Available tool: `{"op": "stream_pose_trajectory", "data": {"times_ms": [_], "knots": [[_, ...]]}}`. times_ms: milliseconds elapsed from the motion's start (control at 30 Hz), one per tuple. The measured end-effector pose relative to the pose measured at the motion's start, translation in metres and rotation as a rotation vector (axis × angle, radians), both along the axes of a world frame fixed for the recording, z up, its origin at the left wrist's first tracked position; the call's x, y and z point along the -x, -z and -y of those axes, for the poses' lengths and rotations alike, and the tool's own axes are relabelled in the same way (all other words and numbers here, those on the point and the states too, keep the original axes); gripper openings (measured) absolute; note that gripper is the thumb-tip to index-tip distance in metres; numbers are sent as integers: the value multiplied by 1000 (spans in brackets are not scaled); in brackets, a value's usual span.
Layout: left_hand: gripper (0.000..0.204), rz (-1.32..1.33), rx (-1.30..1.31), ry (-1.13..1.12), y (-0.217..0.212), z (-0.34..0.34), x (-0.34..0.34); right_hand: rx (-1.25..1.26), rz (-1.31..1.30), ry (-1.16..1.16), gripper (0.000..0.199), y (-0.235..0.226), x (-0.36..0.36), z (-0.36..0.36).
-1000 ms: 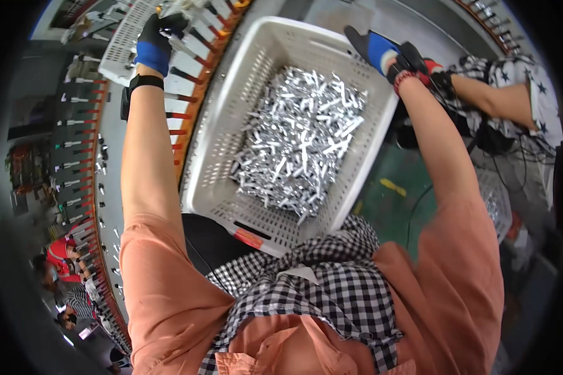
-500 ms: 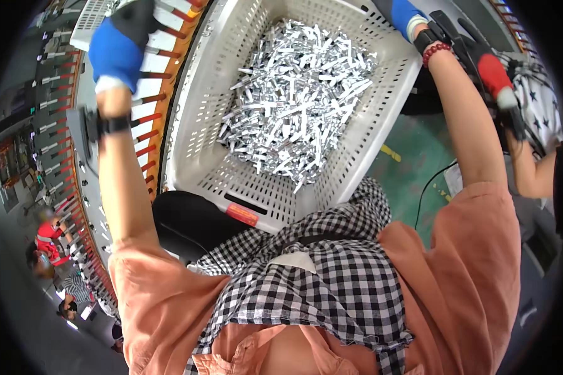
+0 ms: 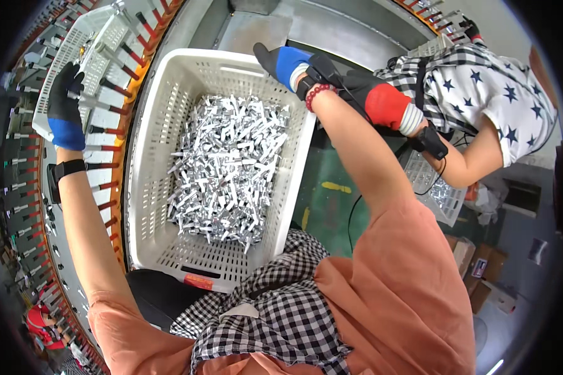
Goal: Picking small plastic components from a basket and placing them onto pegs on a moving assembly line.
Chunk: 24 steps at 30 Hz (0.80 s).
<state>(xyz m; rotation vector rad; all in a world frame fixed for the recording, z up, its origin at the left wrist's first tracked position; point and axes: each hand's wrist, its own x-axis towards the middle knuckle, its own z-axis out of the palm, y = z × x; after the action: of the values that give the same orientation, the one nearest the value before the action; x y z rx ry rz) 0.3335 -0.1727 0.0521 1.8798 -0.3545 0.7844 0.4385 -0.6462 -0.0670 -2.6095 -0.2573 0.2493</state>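
Observation:
A large off-white slotted basket [image 3: 145,181] stands in front of me, holding a heap of small silver metal pieces [image 3: 228,169]. My left hand [image 3: 67,106], in a black and blue glove, reaches out at the far left. Its bent fingers meet the end of a silver metal rod on a red-handled peg, though the contact is partly hidden. Over the basket's far right corner lies my right hand [image 3: 284,62], gloved the same way. One finger stretches out above the rim; the other fingers are mostly hidden. I see nothing held in it.
A co-worker's red and black gloved hand [image 3: 381,106] is close beside my right wrist. Along the left curves an orange rail [image 3: 126,106] with many red-handled pegs. A smaller white basket [image 3: 103,37] stands beyond it. Green floor [image 3: 322,200] shows at right, with a cable.
The view has swung right, so the basket appears lower and further left. My left hand has come down the picture, toward a peg's end. More of the co-worker shows now.

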Motion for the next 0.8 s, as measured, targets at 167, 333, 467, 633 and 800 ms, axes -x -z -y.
{"op": "stream_pose_trajectory", "data": {"times_ms": [167,333,467,633,800], "knots": [[43,-331,496,-139,1,-7,1,24,184,-3,76,7,4,6],[47,-592,252,65,-8,-46,56,17,423,47,69,-2,26,-14],[42,-511,-228,-159,3,-1,91,28,387,87,68,5,27,2],[46,-460,21,-413,0,28,146,-78,570,79,67,-6,49,-10],[45,-586,43,-261,-4,18,166,19,674,110,61,61,12,14]]}}
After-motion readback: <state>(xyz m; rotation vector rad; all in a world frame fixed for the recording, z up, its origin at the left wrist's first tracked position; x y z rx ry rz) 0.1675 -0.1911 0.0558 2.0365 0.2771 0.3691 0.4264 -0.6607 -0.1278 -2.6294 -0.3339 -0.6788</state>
